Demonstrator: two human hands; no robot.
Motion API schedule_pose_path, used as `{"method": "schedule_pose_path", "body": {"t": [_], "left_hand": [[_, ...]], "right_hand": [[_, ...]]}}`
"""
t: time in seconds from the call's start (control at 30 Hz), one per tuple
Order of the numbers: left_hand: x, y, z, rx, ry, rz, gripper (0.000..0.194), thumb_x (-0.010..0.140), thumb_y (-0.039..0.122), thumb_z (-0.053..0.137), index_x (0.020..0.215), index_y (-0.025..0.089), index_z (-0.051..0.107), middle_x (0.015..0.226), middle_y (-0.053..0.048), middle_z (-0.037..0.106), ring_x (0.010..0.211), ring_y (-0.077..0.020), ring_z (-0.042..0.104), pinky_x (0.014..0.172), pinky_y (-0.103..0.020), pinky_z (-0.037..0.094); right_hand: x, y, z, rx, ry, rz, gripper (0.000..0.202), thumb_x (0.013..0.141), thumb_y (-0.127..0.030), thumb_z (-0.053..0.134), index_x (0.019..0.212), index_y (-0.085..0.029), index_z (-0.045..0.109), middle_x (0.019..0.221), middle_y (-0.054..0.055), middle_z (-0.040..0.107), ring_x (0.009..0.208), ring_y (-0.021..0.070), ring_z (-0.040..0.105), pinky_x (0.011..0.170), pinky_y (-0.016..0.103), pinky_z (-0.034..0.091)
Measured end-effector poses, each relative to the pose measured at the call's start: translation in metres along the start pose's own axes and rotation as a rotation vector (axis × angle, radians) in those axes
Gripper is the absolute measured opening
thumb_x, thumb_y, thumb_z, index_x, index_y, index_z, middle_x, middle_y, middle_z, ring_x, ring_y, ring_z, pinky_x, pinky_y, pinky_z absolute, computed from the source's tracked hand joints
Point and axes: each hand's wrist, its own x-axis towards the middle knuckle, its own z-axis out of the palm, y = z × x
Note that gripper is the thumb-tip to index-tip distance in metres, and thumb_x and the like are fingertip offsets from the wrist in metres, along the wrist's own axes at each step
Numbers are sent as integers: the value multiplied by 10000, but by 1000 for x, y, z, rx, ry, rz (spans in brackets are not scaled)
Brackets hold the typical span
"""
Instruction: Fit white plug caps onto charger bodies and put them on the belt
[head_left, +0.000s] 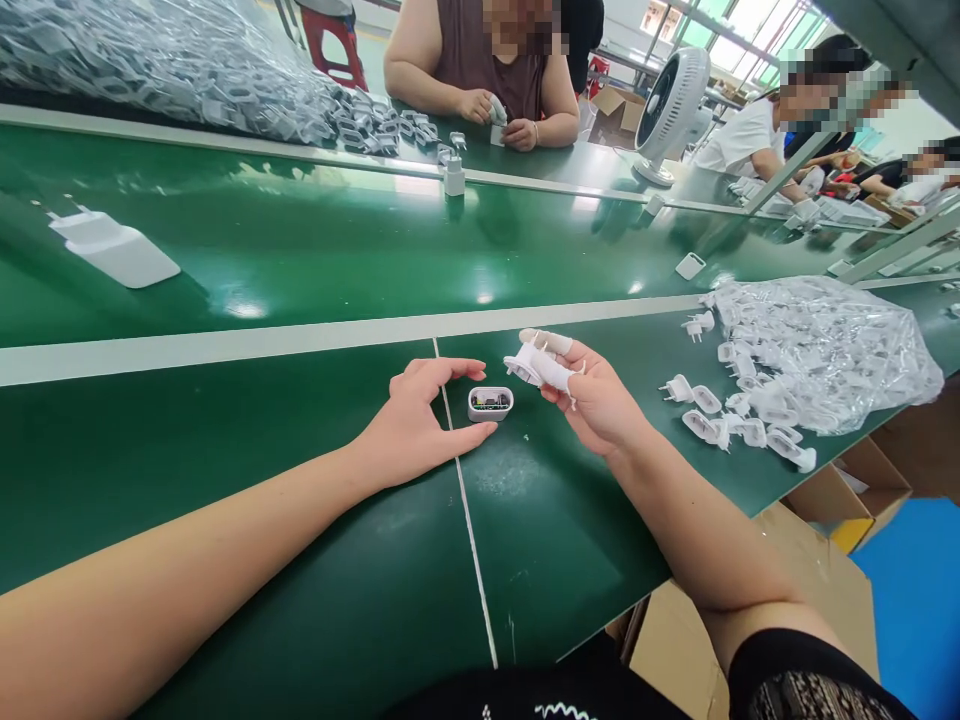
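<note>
A white charger housing point(490, 404) stands upright on the green table, its open top showing a circuit board inside. My left hand point(420, 420) lies around its left side, thumb and fingers spread apart, without visibly gripping it. To the right and slightly above, my right hand point(600, 400) pinches a white two-pin plug cap point(527, 364) between thumb and fingers. White finger cots cover the thumb and a finger of that hand. The cap is held in the air, apart from the housing.
A clear plastic bag point(832, 350) of plug caps lies at the right, with several loose caps point(705, 428) beside it. Across the green belt point(337, 250), a finished-looking charger point(116, 248) lies left. A fan point(671, 110) and a co-worker's hands point(517, 134) are beyond.
</note>
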Motion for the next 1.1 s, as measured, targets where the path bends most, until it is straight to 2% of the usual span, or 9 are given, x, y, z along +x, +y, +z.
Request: {"method": "schedule_pose_path", "body": {"t": [0.1,0.27,0.33,0.43,0.57,0.67,0.77,0.93,1.1], "left_hand": [[2,1,2,15,-47,-14,407,801,518,753,1140,298,708,1145,-19,711,1200,-314,530,1101,-523,333],[3,-1,3,13,-61,42,285,858,516,716,1034,293,732,1076,-4,736,1094,-284,577,1068,-494,321],[3,-5,5,12,-51,70,296,854,521,725,1045,295,729,1077,-2,737,1093,-285,576,1055,-489,317],[4,-9,6,19,-65,83,299,852,516,727,1053,295,730,1075,-3,738,1103,-293,568,1034,-488,313],[6,-8,7,14,-75,79,285,855,494,707,1048,287,741,1052,-4,738,1096,-288,566,1031,-484,308],[7,-6,6,14,-82,76,291,843,488,696,1034,274,746,1010,-7,734,1064,-281,568,1028,-480,307],[7,-7,6,-2,-70,82,319,821,505,696,1010,252,743,975,-11,730,1044,-277,573,1030,-479,302],[7,-10,8,-50,-61,114,347,816,538,679,980,237,737,971,-6,735,1046,-276,576,1046,-476,286],[8,-10,8,-31,-73,111,360,832,547,636,979,233,734,984,-19,734,1051,-286,567,1020,-471,297]], "right_hand": [[1,-4,-6,114,-109,122,371,632,-238,864,979,-238,734,811,-41,712,515,37,498,474,176,429],[2,-4,-3,185,-187,143,443,608,-394,948,940,-236,700,864,-28,718,640,70,629,644,206,568],[1,-1,1,145,-167,69,408,655,-471,923,848,-223,663,853,-25,696,657,73,610,621,206,539],[0,2,5,-32,-73,-65,387,683,-444,907,781,-213,612,808,-28,659,648,78,564,554,207,460],[-3,3,7,-304,39,-301,393,744,-386,859,1047,-248,650,942,3,694,677,106,601,579,253,494],[-6,3,6,-505,97,-457,405,814,-357,811,1163,-264,626,1007,17,704,735,118,638,696,290,561],[-10,2,6,-705,30,-595,283,851,-286,785,1107,-254,669,953,9,720,801,133,668,809,317,576],[-12,3,10,-1118,-133,-831,185,940,-185,660,1087,-278,720,966,24,750,869,171,671,808,342,562],[-6,11,11,-1184,-204,-874,261,968,-164,584,1185,-241,707,963,65,713,894,187,673,776,337,576]]}}
